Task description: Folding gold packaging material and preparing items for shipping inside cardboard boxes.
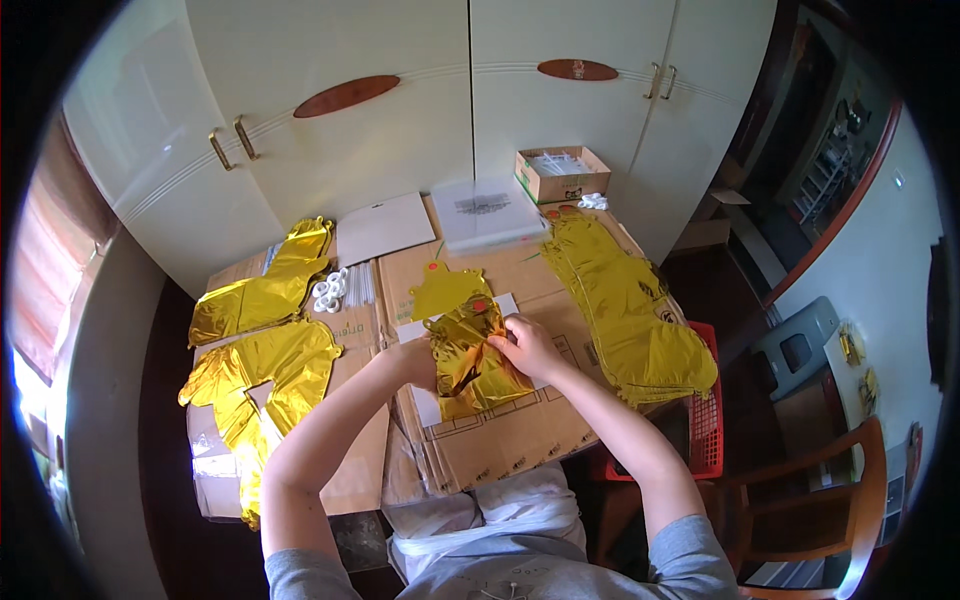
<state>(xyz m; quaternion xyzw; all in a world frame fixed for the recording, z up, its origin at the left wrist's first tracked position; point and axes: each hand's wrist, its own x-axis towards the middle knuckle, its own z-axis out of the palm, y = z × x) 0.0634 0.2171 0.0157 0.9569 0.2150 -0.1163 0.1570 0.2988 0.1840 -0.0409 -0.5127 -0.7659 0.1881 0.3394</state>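
A gold foil balloon (pixel 465 355), flat and crinkled with a red spot near its top, is between my two hands over the middle of the cardboard. My right hand (pixel 530 350) pinches its right edge, thumb and fingers closed. My left hand (pixel 418 362) is at its left edge, with the fingers mostly hidden by the foil. Beneath it lie a white sheet (pixel 424 408) and another gold foil piece (pixel 440 290) with a red spot at its top.
Flat gold foil balloons (pixel 630 310) are stacked at the right; more foil balloons (pixel 265 365) overhang the left edge. White ring-shaped pieces (pixel 328 290) and white sticks (pixel 360 284) sit centre-left. Behind are a clear plastic bag (pixel 488 215) and an open box (pixel 563 180) of white sticks. A red basket (pixel 708 430) stands right.
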